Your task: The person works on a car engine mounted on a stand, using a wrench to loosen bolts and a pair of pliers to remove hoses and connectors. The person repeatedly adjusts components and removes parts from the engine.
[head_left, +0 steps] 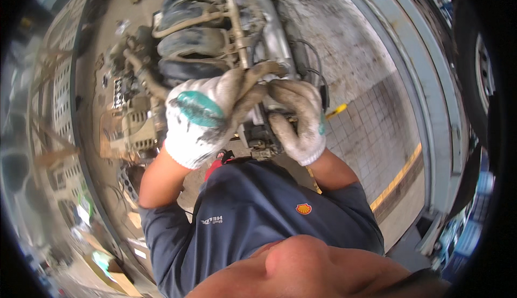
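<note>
Wearer's head [296, 260] foremost; fingertip work above engine [258, 2]

Left hand [199, 112] and right hand [302, 116] bring fingers together over the engine's near end; its body extends beyond them. Left fingers reach nearly straight; right fingers bend, thumb set apart. Whether either grips anything cannot be told. Step in hand, as judged: close two-handed handling. Next move likely calls for steady fingertips and a clear sightline. Gloves [183, 144]: white knit, soiled, green patch on left. Ducts [191, 42]: black, rounded, dusty. Tube [235, 20]: straight, grimy.
</note>
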`<state>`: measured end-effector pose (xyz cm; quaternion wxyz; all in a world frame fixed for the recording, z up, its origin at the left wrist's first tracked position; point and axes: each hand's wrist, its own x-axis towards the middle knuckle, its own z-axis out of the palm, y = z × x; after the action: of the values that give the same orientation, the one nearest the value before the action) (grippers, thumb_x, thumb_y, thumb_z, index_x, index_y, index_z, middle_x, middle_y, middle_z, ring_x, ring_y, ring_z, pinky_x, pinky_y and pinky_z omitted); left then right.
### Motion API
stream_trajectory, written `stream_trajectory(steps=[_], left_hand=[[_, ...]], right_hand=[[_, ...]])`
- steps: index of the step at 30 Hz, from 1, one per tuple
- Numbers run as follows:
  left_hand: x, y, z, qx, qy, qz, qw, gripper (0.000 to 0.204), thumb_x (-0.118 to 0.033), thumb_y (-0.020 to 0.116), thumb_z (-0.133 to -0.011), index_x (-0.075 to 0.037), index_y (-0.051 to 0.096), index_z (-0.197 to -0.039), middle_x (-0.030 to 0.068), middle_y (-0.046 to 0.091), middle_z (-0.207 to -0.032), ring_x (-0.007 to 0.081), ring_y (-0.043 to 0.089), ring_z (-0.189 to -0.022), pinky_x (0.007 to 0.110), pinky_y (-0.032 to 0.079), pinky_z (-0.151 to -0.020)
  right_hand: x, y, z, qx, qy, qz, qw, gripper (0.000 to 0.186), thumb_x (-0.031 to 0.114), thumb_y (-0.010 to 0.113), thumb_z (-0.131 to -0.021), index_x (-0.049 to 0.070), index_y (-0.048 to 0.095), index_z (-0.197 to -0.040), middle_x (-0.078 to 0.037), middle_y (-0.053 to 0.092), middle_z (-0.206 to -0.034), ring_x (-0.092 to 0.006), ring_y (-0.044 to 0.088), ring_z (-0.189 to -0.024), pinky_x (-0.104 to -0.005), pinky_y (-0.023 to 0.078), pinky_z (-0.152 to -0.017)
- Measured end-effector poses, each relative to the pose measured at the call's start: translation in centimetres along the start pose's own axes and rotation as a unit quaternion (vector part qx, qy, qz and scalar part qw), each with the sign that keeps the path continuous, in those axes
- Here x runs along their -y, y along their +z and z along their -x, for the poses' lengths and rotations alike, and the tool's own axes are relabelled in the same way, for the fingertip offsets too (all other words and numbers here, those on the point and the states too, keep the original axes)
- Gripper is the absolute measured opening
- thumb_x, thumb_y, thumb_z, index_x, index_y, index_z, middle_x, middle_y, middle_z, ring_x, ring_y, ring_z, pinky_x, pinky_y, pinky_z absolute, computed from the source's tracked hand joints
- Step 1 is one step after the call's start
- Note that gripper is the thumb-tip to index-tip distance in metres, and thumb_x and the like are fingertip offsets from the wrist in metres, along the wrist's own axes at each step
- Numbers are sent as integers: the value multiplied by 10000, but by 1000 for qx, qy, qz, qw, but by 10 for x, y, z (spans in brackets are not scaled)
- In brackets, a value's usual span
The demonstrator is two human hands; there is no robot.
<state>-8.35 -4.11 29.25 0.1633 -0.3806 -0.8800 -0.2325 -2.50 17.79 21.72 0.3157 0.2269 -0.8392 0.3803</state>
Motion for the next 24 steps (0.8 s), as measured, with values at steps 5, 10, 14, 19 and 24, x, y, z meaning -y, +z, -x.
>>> stream_trajectory(steps=[5, 10, 14, 19, 24], left_hand=[[-5, 12, -5, -43, 6, -22, 999, 393, -287, 696, -1014, -176, 690, -1391, 94, 702, -804, 302, 709, -670, 428, 529, -585], [-10, 9, -15, -10, 7, -40, 999, 409, -279, 669, -1039, -216, 646, -1442, 109, 687, -767, 300, 719, -674, 428, 533, -573], [-15, 3, -20, 43, -4, -67, 997, 419, -250, 645, -1058, -226, 608, -1475, 110, 656, -711, 285, 697, -629, 415, 519, -537], [-7, -12, -36, 236, -2, -43, 971, 456, -303, 591, -1088, -140, 558, -1512, 174, 661, -938, 323, 690, -770, 432, 521, -632], [-9, -21, -54, 293, 5, -43, 955, 498, -324, 584, -1094, -115, 515, -1540, 203, 603, -948, 389, 672, -838, 477, 524, -722]], right_hand=[[4, -4, 3, -18, 18, -21, 999, 410, 98, 765, -838, 40, 716, -1241, -141, 693, -1295, -354, 645, -1177, -493, 473, -1043], [-2, -10, 4, -38, 35, -24, 998, 369, 108, 737, -869, 34, 718, -1231, -148, 697, -1287, -360, 649, -1171, -500, 478, -1041], [-7, -15, 8, -51, 69, -98, 991, 325, 129, 716, -910, 38, 725, -1222, -139, 709, -1277, -331, 645, -1202, -486, 478, -1055], [-39, -50, -8, -68, 33, 98, 992, 376, 233, 718, -960, 58, 699, -1292, -164, 668, -1360, -338, 617, -1277, -491, 476, -1085], [-64, -38, -12, 103, 227, 72, 966, 636, 431, 675, -999, 95, 537, -1520, -250, 626, -1396, -464, 621, -1257, -540, 526, -1052]])
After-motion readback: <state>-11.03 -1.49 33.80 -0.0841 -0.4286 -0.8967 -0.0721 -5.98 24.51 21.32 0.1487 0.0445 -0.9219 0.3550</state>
